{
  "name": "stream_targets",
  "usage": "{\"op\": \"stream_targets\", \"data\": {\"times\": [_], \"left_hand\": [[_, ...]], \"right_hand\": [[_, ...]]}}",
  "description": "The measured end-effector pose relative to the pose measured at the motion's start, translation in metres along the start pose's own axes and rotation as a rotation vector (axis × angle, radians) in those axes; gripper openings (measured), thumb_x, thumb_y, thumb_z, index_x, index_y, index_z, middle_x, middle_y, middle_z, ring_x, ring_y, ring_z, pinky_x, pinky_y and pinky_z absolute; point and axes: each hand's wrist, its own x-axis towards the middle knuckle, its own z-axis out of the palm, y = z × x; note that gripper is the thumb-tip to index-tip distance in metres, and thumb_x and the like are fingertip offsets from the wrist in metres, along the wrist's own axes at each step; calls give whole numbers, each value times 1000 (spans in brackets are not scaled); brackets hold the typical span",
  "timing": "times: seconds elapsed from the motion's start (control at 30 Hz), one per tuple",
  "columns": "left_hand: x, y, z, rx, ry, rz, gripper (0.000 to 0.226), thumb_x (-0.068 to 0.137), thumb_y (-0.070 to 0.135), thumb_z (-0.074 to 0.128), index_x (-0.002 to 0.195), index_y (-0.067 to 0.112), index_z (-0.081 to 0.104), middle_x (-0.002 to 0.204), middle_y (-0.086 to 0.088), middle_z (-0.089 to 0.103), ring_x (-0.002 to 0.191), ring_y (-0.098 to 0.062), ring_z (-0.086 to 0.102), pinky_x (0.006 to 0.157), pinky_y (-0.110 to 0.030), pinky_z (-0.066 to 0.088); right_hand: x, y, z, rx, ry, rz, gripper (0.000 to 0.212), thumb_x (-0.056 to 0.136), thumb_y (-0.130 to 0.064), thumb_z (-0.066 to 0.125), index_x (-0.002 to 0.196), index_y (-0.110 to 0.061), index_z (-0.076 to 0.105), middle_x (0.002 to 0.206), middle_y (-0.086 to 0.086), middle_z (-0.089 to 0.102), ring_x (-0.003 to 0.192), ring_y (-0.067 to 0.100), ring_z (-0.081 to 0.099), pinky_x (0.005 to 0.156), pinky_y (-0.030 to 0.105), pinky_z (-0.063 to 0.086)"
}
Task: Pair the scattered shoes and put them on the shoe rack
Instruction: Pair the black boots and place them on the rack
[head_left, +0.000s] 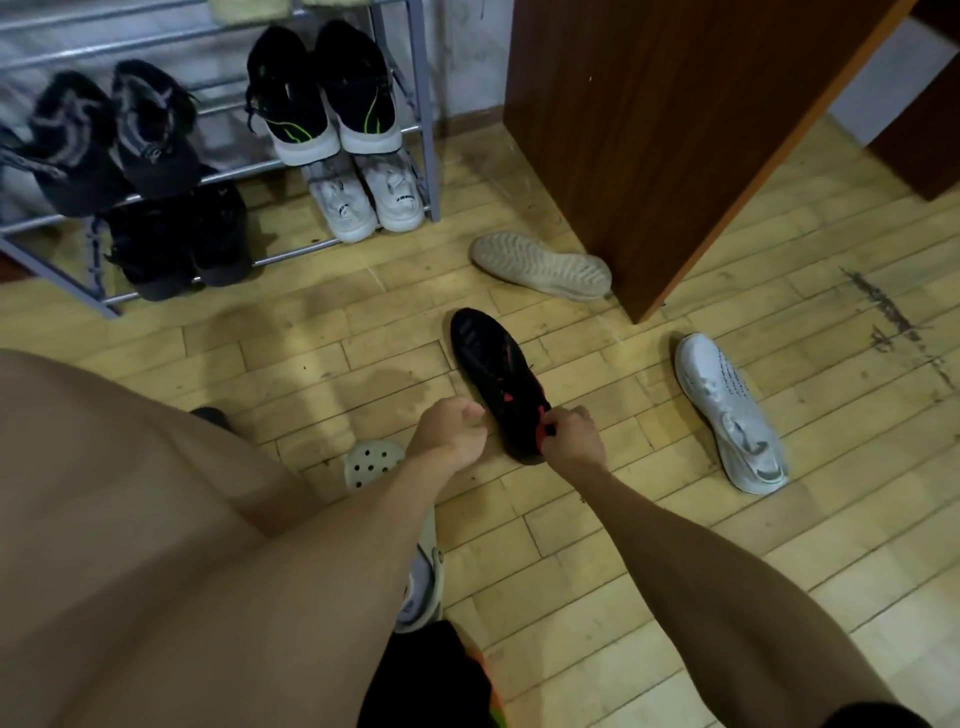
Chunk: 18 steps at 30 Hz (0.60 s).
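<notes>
Head view, left to right: the grey metal tube shoe rack (410, 104) stands at the far left with four pairs already on it. Near the middle, the left hand (451, 434) is curled loosely just beside the heel of the black mesh sneaker with red accents (496, 374), apparently holding nothing. The right hand (571, 434) pinches that sneaker's heel collar. Its long axis runs from the hands away toward the far left, toe pointing roughly at the rack. Farther off lies a pale sneaker turned sole-up (540, 265) by the brown wooden cabinet (675, 130), and at right a white knit sneaker (730, 413) on its side. No mate for the black sneaker shows; a dark shape at the knee is unclear.
</notes>
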Motion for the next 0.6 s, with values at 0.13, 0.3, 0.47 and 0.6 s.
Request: {"op": "stream_targets", "data": {"times": [0.13,0.3,0.47,0.6], "left_hand": [[4,-9,-2,7,-4,-12,29,89,18,61,118,22,63,127,1,60,113,-17,57,87,-24,44],[12,-12,-2,-4,-22,-9,34,88,31,64,120,20,61,122,0,61,100,-15,55,79,-24,42],[21,-10,-2,34,-54,-36,28,87,34,65,109,17,65,107,0,63,85,-11,54,73,-24,41],[16,1,-13,126,-86,13,20,90,33,58,93,15,65,89,-1,59,71,-12,55,68,-27,47]], "right_hand": [[25,-2,-11,-10,-60,89,56,85,-24,66,137,-14,47,136,16,41,123,34,47,101,46,48],[55,-17,-8,34,-262,142,78,80,-37,74,140,-7,34,136,17,45,123,34,48,95,42,49],[62,-23,5,52,-370,215,70,78,-21,76,134,-5,36,131,16,49,118,35,53,87,46,56],[53,-36,0,260,-540,279,57,81,-9,74,132,-2,50,124,19,61,101,33,60,78,46,59]]}}
